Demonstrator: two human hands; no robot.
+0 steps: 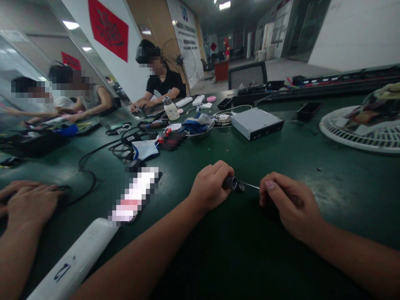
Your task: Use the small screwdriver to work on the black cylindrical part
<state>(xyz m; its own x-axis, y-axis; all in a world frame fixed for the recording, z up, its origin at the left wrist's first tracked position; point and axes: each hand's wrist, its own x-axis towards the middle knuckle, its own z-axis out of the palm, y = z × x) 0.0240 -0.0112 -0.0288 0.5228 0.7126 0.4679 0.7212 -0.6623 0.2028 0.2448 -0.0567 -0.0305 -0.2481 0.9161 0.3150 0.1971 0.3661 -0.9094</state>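
Dark green covers the worktop (265,158) before me, and my two hands rest low on it, near the middle. My left hand (211,186) is curled closed around a small dark-handled tool (230,182), perhaps a fine screwdriver, though I cannot be sure. Its thin metal shaft (249,184) runs across to my right hand (289,204), whose thumb and fingers pinch almost shut at the far end; what they grip there is partly hidden. One tiny dark piece (241,188) sits on the shaft near the handle. The shaft could slip from that pinch and jab my skin, and the tiny piece, if dropped, could vanish against the dark surface. Farther off, I count one silver metal box (256,123), one round white fan grille (353,133), one steel bowl (200,136) of blue and white fabric, one white mug (171,111) holding tools, and two small black trays (225,103) (309,110). Loose black cables (87,175) on my left could snag an arm. Three other people sit farther along, one in a black shirt (165,85). Another person's hand (31,204) rests at lower left, well apart from mine.
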